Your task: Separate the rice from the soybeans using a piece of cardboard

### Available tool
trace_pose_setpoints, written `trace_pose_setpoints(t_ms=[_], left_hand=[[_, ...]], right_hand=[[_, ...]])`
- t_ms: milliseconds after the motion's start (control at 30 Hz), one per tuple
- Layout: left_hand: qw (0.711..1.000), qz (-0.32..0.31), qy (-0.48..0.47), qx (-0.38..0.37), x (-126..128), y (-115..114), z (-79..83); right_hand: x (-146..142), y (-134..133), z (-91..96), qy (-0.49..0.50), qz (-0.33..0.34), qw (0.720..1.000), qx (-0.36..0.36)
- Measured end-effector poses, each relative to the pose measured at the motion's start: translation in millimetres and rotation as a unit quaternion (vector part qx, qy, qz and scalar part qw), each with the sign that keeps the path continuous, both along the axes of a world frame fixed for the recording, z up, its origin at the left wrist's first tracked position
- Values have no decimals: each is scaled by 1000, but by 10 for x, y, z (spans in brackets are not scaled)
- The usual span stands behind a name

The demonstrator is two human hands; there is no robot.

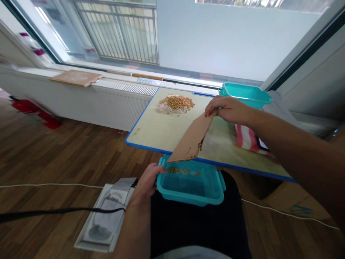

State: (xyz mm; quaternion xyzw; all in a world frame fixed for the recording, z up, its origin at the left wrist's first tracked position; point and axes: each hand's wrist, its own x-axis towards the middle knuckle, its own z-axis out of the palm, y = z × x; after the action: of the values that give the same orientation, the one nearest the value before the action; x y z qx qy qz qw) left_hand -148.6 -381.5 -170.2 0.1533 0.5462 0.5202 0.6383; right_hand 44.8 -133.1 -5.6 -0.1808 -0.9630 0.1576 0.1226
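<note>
My left hand [147, 180] grips the left rim of a teal plastic tub [212, 192] that rests on my lap, just under the near edge of a low blue-rimmed table [153, 129]. A few brown beans [183, 170] lie along the tub's far inner side. My right hand [229, 108] pinches the top end of a torn piece of brown cardboard [192, 138]. The cardboard slopes down across the table, and its lower edge hangs over the tub. Further back on the table sits a pile of beans mixed with white grains [175, 103].
A second teal tub [246, 94] stands at the table's far right corner, with a red-and-white striped cloth [246, 138] beside it. A white radiator [81, 99] and a large window lie behind. A black cable [54, 212] and a grey packet [107, 216] lie on the wood floor at left.
</note>
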Motion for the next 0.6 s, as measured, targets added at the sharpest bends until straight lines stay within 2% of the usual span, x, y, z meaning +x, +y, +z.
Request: trace_pose_setpoints(t_ms=[600], left_hand=[[1000, -2, 12, -6, 91, 55, -19]], right_hand=[[106, -19, 17, 0, -12, 1000, -22]])
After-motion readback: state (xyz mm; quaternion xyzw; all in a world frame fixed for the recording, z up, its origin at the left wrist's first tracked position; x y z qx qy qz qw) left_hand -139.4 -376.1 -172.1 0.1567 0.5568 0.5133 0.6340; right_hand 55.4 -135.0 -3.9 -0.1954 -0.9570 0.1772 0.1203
